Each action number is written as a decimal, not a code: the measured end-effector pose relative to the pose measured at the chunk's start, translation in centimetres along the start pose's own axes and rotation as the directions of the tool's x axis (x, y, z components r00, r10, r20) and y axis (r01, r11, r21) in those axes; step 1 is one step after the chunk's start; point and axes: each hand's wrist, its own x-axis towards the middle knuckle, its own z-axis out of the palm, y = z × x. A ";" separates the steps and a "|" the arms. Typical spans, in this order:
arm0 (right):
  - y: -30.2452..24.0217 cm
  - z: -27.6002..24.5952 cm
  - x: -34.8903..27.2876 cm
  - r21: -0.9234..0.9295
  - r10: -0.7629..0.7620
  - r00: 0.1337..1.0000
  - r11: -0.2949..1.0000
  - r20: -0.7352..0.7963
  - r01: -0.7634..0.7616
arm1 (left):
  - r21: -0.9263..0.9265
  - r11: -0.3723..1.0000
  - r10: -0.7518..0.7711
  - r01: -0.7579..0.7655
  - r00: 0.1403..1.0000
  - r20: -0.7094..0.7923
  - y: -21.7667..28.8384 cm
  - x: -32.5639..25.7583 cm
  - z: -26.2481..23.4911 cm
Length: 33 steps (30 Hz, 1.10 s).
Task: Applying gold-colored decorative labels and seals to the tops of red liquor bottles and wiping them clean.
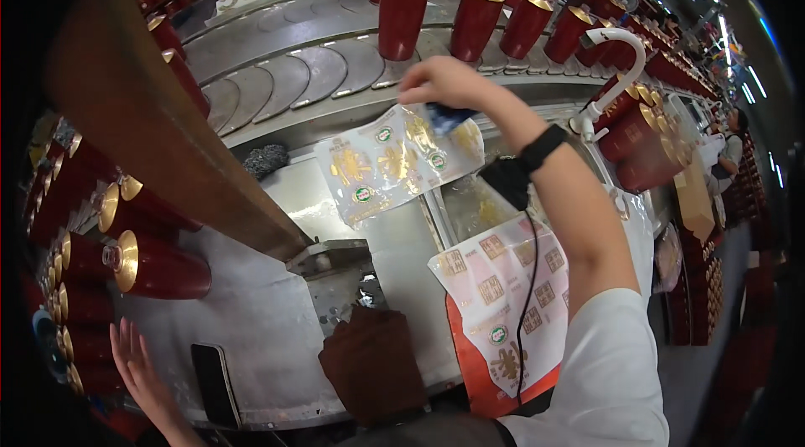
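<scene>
Overhead, a curved conveyor carries upright red bottles with gold caps past the steel counter, and more red bottles lie on their sides at the left. A red-edged label sheet rests at the counter's right edge. The right hand is raised above the counter with its fingers closed on the top edge of a clear sheet of gold stickers, which hangs just below the conveyor rim. The left hand lies open and flat at the counter's near-left edge, holding nothing, beside a dark phone. Done well, peeling probably calls for a steady pinch near the corner and a slow pull, so no sticker creases.
</scene>
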 end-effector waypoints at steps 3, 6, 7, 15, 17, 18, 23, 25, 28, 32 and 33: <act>2.7 -3.2 -5.2 -0.212 0.349 0.878 0.933 0.329 -0.291 | -0.044 0.998 -0.044 0.042 0.998 -0.043 -0.5 -1.2 -2.1; 6.9 -3.6 -10.8 -0.373 0.537 0.696 0.841 0.478 -0.393 | -0.084 0.992 -0.102 0.096 0.992 -0.075 -0.5 -1.6 -1.5; 10.0 -3.4 -13.1 -0.380 0.450 0.719 0.884 0.530 -0.273 | -0.079 0.991 -0.116 0.110 0.991 -0.068 -1.4 -1.4 -1.4; 15.2 3.6 -14.2 -0.628 0.559 0.608 0.768 0.564 -0.125 | 0.085 0.991 -0.102 0.100 0.995 0.021 -2.6 -2.1 1.2; 15.4 4.9 -13.0 -0.657 0.574 0.548 0.752 0.608 -0.058 | 0.043 0.994 -0.105 0.103 0.993 0.053 -3.3 -2.3 0.4; 18.8 4.9 -13.7 -0.671 0.589 0.535 0.740 0.606 -0.056 | 0.024 0.993 -0.119 0.118 0.991 0.055 -3.9 -2.2 0.8; 16.4 6.6 -10.0 -0.730 0.724 0.347 0.669 0.596 -0.140 | 0.075 0.978 -0.196 0.196 0.981 -0.007 -4.3 -2.5 -0.5; 18.3 5.8 -10.4 -0.665 0.648 0.376 0.740 0.662 -0.104 | 0.098 0.981 -0.172 0.168 0.985 0.029 -4.4 -1.8 0.3; 25.0 6.3 -11.8 -0.464 0.352 0.530 0.881 0.771 0.090 | 0.033 0.985 -0.171 0.169 0.984 0.053 -5.0 -1.3 0.8; 28.8 5.8 -13.3 -0.771 0.777 0.225 0.622 0.587 -0.138 | -0.018 0.986 -0.165 0.168 0.981 0.100 -6.0 -1.2 1.2; 29.9 3.9 -14.6 -0.794 0.790 0.237 0.599 0.566 -0.102 | -0.066 0.985 -0.153 0.161 0.981 0.121 -7.0 -1.1 1.8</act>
